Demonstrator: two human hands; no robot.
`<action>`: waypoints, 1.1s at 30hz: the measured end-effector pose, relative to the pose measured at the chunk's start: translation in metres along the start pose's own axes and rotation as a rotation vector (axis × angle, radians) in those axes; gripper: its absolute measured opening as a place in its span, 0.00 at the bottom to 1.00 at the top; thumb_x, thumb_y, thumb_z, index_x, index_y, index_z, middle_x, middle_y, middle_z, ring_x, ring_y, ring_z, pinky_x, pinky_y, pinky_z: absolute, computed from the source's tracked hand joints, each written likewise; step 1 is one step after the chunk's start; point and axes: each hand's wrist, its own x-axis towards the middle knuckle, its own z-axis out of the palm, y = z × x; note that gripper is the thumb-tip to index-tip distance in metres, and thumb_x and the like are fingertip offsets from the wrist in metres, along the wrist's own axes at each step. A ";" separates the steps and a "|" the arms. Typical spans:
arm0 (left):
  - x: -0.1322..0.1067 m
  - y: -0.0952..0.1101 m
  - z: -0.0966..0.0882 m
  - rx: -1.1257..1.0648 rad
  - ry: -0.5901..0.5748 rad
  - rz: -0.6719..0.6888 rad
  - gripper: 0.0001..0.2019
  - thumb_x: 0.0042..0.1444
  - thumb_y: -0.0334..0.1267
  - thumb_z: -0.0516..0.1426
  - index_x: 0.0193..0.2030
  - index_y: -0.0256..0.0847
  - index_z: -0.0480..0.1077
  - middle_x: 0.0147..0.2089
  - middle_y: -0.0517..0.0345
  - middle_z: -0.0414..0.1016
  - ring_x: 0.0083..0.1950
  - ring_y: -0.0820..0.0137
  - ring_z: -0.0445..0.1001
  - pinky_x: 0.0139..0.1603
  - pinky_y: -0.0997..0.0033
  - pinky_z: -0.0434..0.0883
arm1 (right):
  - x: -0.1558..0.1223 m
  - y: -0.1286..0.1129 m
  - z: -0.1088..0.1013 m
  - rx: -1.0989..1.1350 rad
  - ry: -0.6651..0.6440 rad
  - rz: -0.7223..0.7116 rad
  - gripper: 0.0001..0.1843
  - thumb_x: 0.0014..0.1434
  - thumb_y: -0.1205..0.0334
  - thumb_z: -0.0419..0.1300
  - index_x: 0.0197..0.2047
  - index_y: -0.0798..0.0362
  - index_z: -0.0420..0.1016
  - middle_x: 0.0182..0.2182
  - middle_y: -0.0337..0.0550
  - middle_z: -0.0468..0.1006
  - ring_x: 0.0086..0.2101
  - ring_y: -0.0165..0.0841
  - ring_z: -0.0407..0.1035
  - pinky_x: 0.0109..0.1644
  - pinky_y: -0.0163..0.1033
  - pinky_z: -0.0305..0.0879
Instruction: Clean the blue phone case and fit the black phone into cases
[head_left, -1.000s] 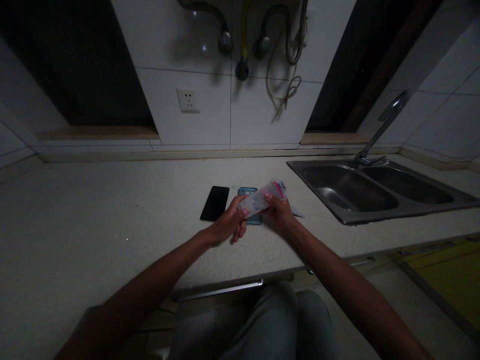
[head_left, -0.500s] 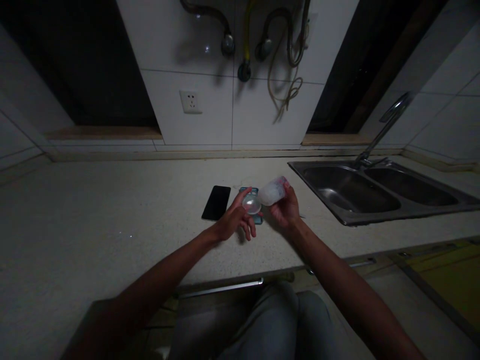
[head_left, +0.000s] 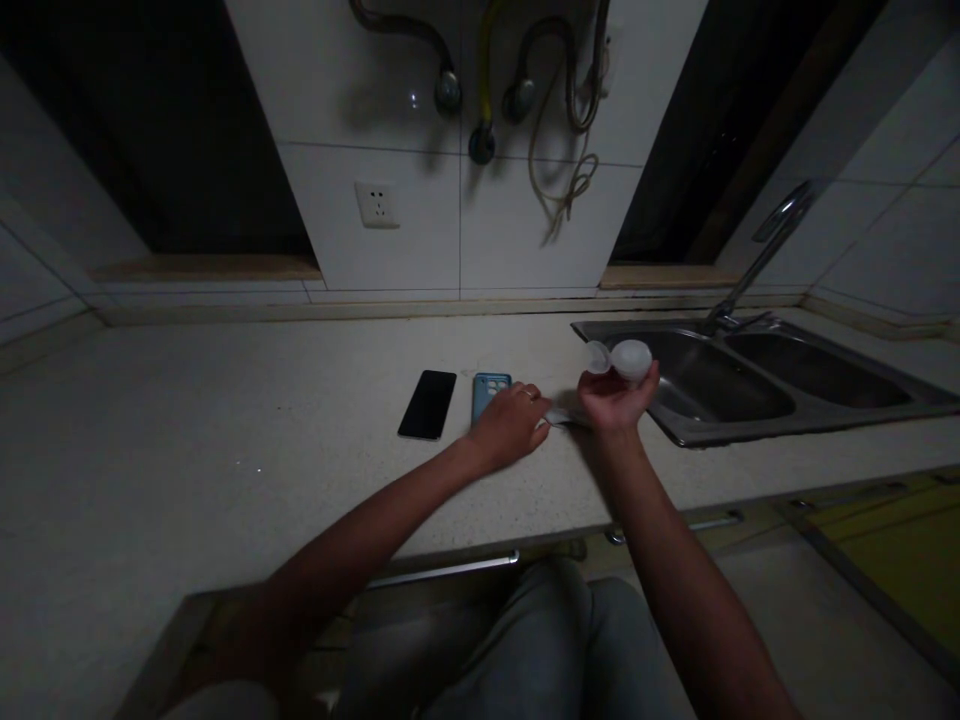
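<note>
My right hand [head_left: 619, 398] is raised palm up near the sink's left edge, its fingers closed around a whitish bottle [head_left: 631, 360]. A translucent round cap [head_left: 597, 357] sits beside the bottle at the same hand's fingertips. Low over the counter, my left hand [head_left: 514, 425] has its fingers closed on the end of a thin, pale flat item [head_left: 559, 414], which extends right toward a dark part under my right wrist; its kind is unclear. Partly under my left hand lies a blue phone case [head_left: 484, 390] with camera cutouts.
A black phone [head_left: 427, 404] lies left of the case on the pale counter [head_left: 315, 440]. To the right is a double steel sink [head_left: 697, 385] with a faucet [head_left: 750, 270]. Pipes and a socket [head_left: 376, 205] are on the tiled wall behind.
My left hand has let go of the cap and moved right and down to the flat item. My right hand has moved right with the bottle, turned it, and now also has the cap.
</note>
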 end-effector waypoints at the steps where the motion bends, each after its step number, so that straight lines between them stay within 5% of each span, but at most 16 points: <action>1: 0.009 0.006 0.006 0.044 -0.026 0.007 0.15 0.62 0.39 0.56 0.53 0.35 0.73 0.52 0.41 0.74 0.55 0.54 0.69 0.55 0.55 0.67 | 0.000 0.002 0.001 0.079 0.061 -0.002 0.17 0.57 0.42 0.60 0.33 0.48 0.72 0.23 0.35 0.76 0.27 0.30 0.72 0.29 0.35 0.69; 3: 0.024 0.014 0.018 0.099 -0.059 -0.006 0.16 0.61 0.42 0.58 0.50 0.34 0.74 0.50 0.40 0.74 0.55 0.52 0.69 0.53 0.55 0.68 | -0.001 0.005 0.005 0.155 0.145 0.007 0.17 0.57 0.43 0.58 0.33 0.49 0.72 0.23 0.36 0.77 0.26 0.31 0.72 0.27 0.36 0.69; 7: 0.045 0.015 0.035 0.106 -0.126 -0.079 0.14 0.60 0.40 0.59 0.47 0.31 0.75 0.48 0.36 0.76 0.54 0.50 0.70 0.52 0.54 0.67 | -0.002 0.008 0.008 0.174 0.095 -0.003 0.14 0.56 0.46 0.59 0.33 0.49 0.72 0.23 0.34 0.78 0.25 0.30 0.72 0.28 0.35 0.69; 12: 0.047 -0.003 0.032 -0.178 -0.098 -0.196 0.03 0.56 0.31 0.59 0.36 0.37 0.75 0.41 0.44 0.78 0.48 0.57 0.73 0.48 0.59 0.67 | -0.004 0.007 0.010 0.198 0.085 -0.002 0.16 0.59 0.46 0.56 0.32 0.50 0.72 0.24 0.35 0.78 0.25 0.29 0.71 0.28 0.34 0.68; 19: 0.025 -0.028 0.001 -0.935 0.022 -0.536 0.12 0.45 0.33 0.68 0.25 0.39 0.66 0.26 0.62 0.69 0.29 0.74 0.68 0.35 0.70 0.68 | -0.007 0.005 0.014 0.209 0.123 0.002 0.14 0.58 0.48 0.57 0.34 0.50 0.72 0.25 0.36 0.78 0.25 0.30 0.71 0.29 0.36 0.67; 24: -0.007 -0.041 -0.030 -1.553 -0.150 -0.658 0.11 0.48 0.34 0.68 0.32 0.35 0.71 0.37 0.50 0.78 0.36 0.70 0.76 0.40 0.65 0.75 | -0.008 0.005 0.017 0.194 0.150 0.008 0.15 0.59 0.48 0.56 0.33 0.50 0.72 0.24 0.36 0.78 0.25 0.29 0.71 0.27 0.34 0.67; 28: -0.024 -0.055 -0.034 -1.692 0.005 -0.725 0.09 0.47 0.30 0.68 0.34 0.36 0.75 0.38 0.48 0.79 0.35 0.69 0.77 0.38 0.67 0.77 | -0.006 0.008 0.014 0.145 0.138 0.011 0.15 0.60 0.47 0.55 0.33 0.48 0.72 0.24 0.33 0.78 0.24 0.29 0.71 0.28 0.34 0.68; 33: -0.028 -0.065 -0.028 -1.637 0.088 -0.756 0.10 0.50 0.39 0.68 0.35 0.35 0.77 0.39 0.44 0.81 0.33 0.67 0.77 0.35 0.66 0.77 | -0.002 0.011 0.008 0.087 0.099 0.014 0.14 0.57 0.46 0.58 0.34 0.48 0.72 0.24 0.31 0.78 0.25 0.29 0.72 0.28 0.34 0.69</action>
